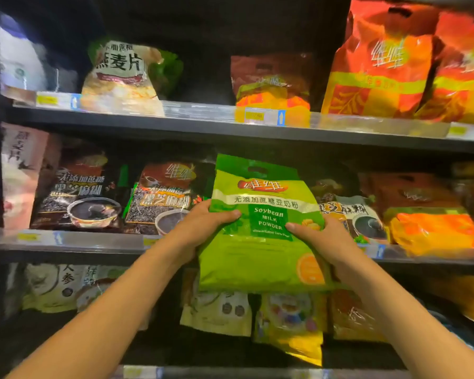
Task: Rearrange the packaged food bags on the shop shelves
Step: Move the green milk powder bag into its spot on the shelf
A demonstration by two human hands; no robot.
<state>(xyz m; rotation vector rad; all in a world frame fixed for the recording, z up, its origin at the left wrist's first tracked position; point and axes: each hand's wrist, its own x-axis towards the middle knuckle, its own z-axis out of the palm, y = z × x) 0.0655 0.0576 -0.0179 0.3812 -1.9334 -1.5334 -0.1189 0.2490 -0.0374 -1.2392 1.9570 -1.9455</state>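
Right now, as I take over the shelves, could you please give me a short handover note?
Left hand grips the green soybean milk powder bag at its left edge.
Right hand grips its right edge.
The bag is held upright in front of the middle shelf, with black sesame bags beside it.
Done: bag in both hands.
Left: set it on a shelf; which spot is unclear.
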